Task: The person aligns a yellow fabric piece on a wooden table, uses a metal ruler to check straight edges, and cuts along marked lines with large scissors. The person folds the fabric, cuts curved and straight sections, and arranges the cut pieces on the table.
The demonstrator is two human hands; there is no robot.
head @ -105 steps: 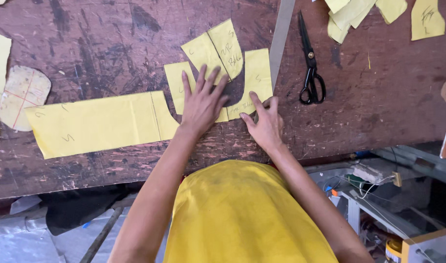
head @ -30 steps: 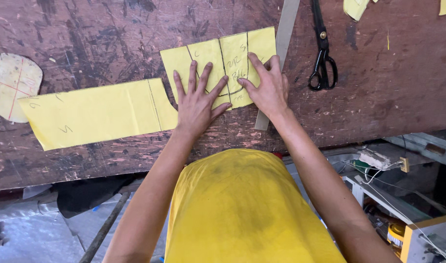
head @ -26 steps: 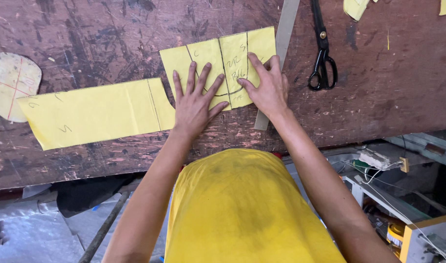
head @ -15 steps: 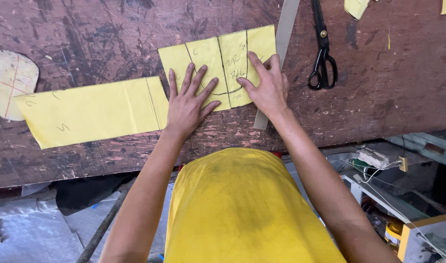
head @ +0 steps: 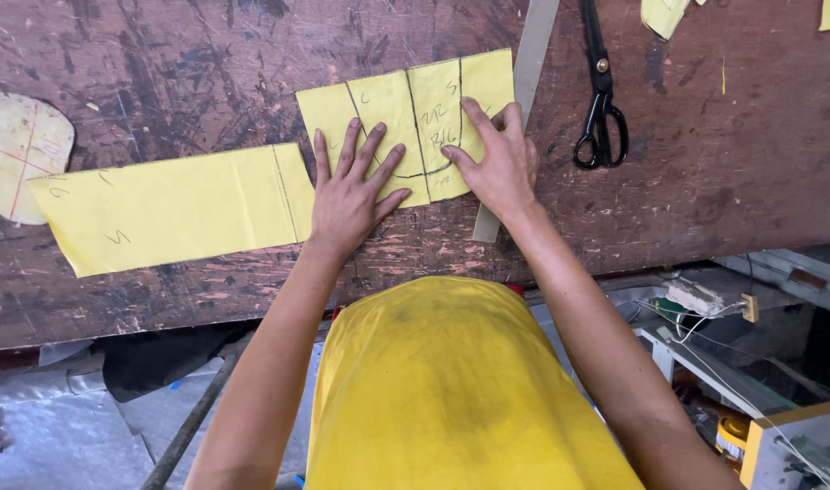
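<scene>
My left hand (head: 350, 192) lies flat with fingers spread on a yellow paper pattern piece (head: 392, 109) marked with black pen lines and a curve. My right hand (head: 494, 156) presses its fingertips onto the right part of the same piece. A long yellow paper strip (head: 170, 209) lies to the left, its right end beside my left hand. Both sheets rest on a worn dark wooden table (head: 161, 73).
A grey metal ruler (head: 524, 82) runs under the pattern's right edge. Black scissors (head: 600, 100) lie to the right. A round beige piece with red lines (head: 16, 154) sits at the far left. Yellow scraps (head: 664, 14) are at the top right. Clutter lies below the table edge.
The separate yellow pieces seen earlier are now lined up as one block under my hands. My left hand shifted slightly left; the right hand stays pressed on the right part.
</scene>
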